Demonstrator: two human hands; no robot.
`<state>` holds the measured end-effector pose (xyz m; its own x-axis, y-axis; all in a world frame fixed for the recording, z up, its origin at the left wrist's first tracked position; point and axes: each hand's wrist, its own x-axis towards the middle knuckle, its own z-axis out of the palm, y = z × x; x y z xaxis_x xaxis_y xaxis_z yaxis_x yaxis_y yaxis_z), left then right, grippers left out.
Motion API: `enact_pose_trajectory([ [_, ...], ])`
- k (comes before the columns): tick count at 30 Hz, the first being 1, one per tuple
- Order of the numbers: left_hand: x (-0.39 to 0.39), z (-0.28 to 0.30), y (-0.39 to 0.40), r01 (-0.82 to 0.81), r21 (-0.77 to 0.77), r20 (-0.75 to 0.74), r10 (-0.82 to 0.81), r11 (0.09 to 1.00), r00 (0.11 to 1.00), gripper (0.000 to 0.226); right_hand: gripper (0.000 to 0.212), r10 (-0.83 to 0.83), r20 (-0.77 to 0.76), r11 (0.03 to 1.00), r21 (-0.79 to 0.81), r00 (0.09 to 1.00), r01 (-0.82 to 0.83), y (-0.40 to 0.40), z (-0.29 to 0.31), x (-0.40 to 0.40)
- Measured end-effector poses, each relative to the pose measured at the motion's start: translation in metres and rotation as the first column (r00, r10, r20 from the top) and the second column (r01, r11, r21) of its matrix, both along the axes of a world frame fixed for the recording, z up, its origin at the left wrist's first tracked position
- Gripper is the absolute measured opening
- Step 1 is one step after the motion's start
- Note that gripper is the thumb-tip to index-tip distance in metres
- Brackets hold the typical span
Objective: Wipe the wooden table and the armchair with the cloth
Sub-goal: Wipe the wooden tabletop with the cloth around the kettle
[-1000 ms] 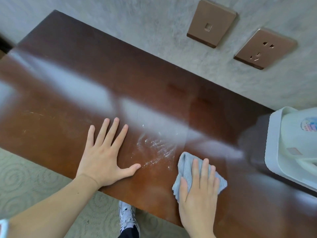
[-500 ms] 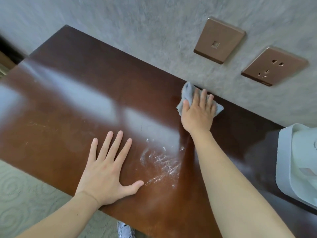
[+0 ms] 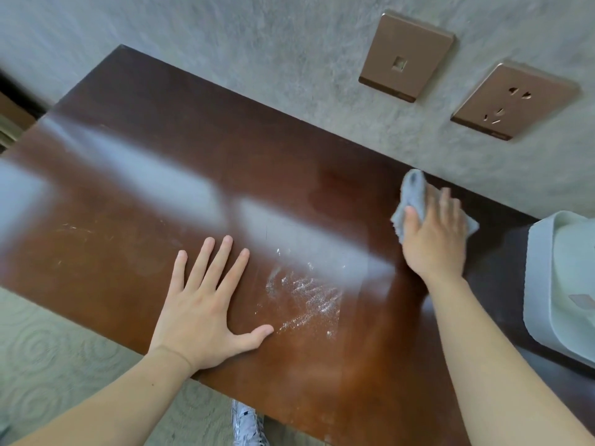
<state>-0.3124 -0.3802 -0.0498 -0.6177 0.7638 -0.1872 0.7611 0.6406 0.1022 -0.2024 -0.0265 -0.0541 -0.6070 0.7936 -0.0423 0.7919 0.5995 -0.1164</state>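
Right now the right hand (image 3: pixel 433 235) lies flat on the grey cloth (image 3: pixel 410 201), pinning it to the wooden table (image 3: pixel 167 149) near the far edge, close under the wall (image 3: pixel 257 43) and just left of the white appliance (image 3: pixel 560 278); it presses rather than clenches, fingers spread over the fabric. The left hand (image 3: pixel 206 300) rests open and empty on the near part of the top, palm down, bracing the body. Between the two hands sits a patch of pale smears (image 3: pixel 306 291), which looks untouched by the cloth. To do this pass well, I judge the cloth should be drawn toward that patch in overlapping strokes with even palm pressure, keeping the fabric bunched under the fingers so no corner trails loose. The armchair is not in view, so that part seems not yet begun.
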Motion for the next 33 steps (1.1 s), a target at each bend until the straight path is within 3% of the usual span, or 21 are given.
enact_pose_trajectory([
  [4, 0.0, -0.003, 0.0, -0.002, 0.019, 0.008, 0.002, 1.0, 1.0, 0.115, 0.063, -0.303, 0.007, 0.952, -0.049, 0.953, 0.303, 0.0, -0.001, -0.006],
  [6, 0.0, -0.004, 0.0, 0.0, 0.031, 0.01, -0.001, 1.0, 1.0, 0.115, 0.065, -0.365, 0.04, 0.927, -0.074, 0.93, 0.368, -0.011, 0.0, -0.035],
  [10, 0.0, -0.003, 0.0, 0.002, 0.036, -0.002, -0.002, 0.999, 1.0, 0.115, 0.063, -0.084, 0.017, 0.993, -0.08, 0.996, 0.085, -0.047, 0.001, -0.1],
  [13, 0.001, -0.003, -0.001, 0.004, 0.029, -0.01, -0.004, 1.0, 1.0, 0.114, 0.062, 0.155, 0.015, 0.984, -0.094, 0.988, -0.153, -0.067, 0.001, -0.139],
  [17, 0.001, -0.003, 0.0, 0.001, 0.005, -0.025, -0.001, 1.0, 1.0, 0.114, 0.061, 0.46, 0.017, 0.881, -0.135, 0.888, -0.454, -0.09, 0.002, -0.167],
  [22, 0.002, -0.002, 0.0, -0.003, -0.007, -0.036, 0.002, 1.0, 0.999, 0.114, 0.064, 0.637, 0.009, 0.766, -0.114, 0.771, -0.632, -0.105, 0.002, -0.153],
  [24, 0.002, -0.001, 0.001, 0.002, -0.011, -0.041, -0.002, 1.0, 0.999, 0.114, 0.064, 0.605, 0.007, 0.791, -0.125, 0.796, -0.599, -0.084, 0.002, -0.142],
  [28, 0.002, -0.002, -0.001, -0.004, -0.012, -0.043, 0.003, 1.0, 0.999, 0.115, 0.062, 0.345, 0.009, 0.936, -0.074, 0.939, -0.343, -0.03, -0.001, -0.095],
  [33, 0.001, -0.003, 0.0, 0.0, -0.003, -0.036, 0.0, 1.0, 0.999, 0.116, 0.064, 0.073, 0.012, 0.997, -0.04, 0.997, -0.073, -0.013, 0.002, -0.015],
])
